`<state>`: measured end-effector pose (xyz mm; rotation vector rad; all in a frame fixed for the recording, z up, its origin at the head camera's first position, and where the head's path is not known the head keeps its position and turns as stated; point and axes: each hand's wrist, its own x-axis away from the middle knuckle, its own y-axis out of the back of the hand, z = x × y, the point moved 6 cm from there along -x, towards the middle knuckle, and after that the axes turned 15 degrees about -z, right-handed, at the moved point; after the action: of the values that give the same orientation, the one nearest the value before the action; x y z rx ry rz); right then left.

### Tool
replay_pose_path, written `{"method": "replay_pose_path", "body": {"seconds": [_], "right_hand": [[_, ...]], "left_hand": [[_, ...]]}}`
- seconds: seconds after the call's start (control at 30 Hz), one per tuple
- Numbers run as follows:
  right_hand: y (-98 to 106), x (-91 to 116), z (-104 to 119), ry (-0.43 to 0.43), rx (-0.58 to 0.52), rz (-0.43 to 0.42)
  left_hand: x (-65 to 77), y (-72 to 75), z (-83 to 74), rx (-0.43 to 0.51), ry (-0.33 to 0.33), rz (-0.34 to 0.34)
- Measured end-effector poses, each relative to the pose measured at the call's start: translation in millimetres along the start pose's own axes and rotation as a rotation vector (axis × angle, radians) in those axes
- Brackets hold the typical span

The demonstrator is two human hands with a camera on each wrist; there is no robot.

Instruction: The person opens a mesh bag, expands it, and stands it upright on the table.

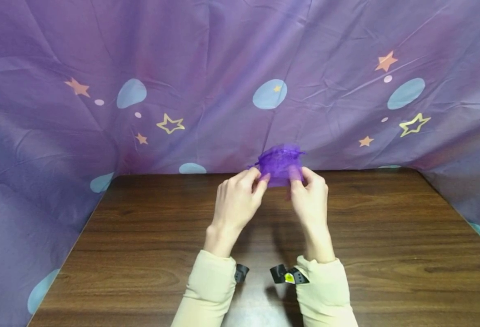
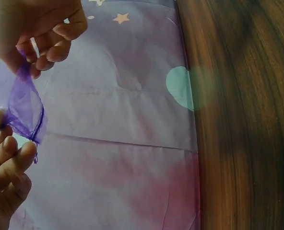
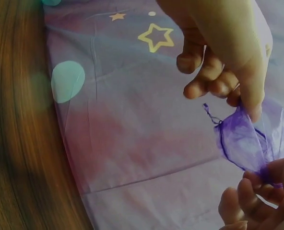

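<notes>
A small sheer purple drawstring pouch (image 1: 280, 160) is held up between both hands, above the far edge of the table. My left hand (image 1: 237, 195) pinches its left side between thumb and fingers. On the other side my right hand (image 1: 311, 195) pinches the fabric, its thumb in front. The right wrist view shows the pouch (image 3: 242, 136) stretched between the hands, with a dark cord along its gathered band and a cord end sticking out. In the left wrist view the pouch (image 2: 29, 105) is see-through, and no contents can be made out.
A dark wood-grain table (image 1: 142, 236) lies beneath the arms. Behind it hangs a purple cloth backdrop (image 1: 223, 68) printed with stars and blue ovals, which also runs along the left and right sides. Dark straps with small devices (image 1: 289, 274) sit at the cuffs.
</notes>
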<state>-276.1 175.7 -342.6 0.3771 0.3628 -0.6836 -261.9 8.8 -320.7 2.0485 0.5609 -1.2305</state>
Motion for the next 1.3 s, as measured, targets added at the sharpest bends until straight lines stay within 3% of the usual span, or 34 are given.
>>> {"method": "replay_pose_path", "body": {"seconds": [0.07,0.2,0.27,0.33,0.57,0.73,0.97,1.03,1.13,1.23,1.3], "right_hand": [[-0.2,-0.5,0.2,-0.036,-0.073,0.01],[0.6,0.6,7.1,-0.102,-0.207,0.048],[-1.6,0.8,6.1,-0.111,-0.224,0.075],[-5.4,1.0,1.7,-0.106,-0.197,0.111],[-15.3,6.5,-3.9,-0.058,-0.028,0.251],[-18.6,8.5,-2.7,-0.017,-0.002,0.291],[-22.1,12.4,1.8,0.012,0.004,0.335],[-23.0,13.4,2.8,0.014,-0.002,0.346],[-24.3,14.2,2.9,-0.01,-0.048,0.353],[-25.2,14.6,1.9,-0.048,-0.109,0.356],[-25.3,14.5,1.6,-0.058,-0.126,0.359]], "left_hand": [[1.2,-2.6,1.8,-0.007,0.047,0.033],[7.7,-12.6,9.9,-0.017,0.195,0.197],[11.1,-16.6,13.2,-0.018,0.244,0.27],[12.3,-18.1,14.8,-0.015,0.255,0.297],[9.1,-13.3,16.1,-0.136,0.188,0.229],[6.8,-9.4,15.1,-0.169,0.152,0.16],[4.1,-5.9,14.7,-0.159,0.152,0.081],[4.0,-5.2,15.9,-0.138,0.183,0.075],[5.5,-7.3,20.8,-0.072,0.287,0.119],[9.9,-13.3,23.5,0.07,0.424,0.24],[11.7,-16.2,22.4,0.131,0.475,0.312]]}}
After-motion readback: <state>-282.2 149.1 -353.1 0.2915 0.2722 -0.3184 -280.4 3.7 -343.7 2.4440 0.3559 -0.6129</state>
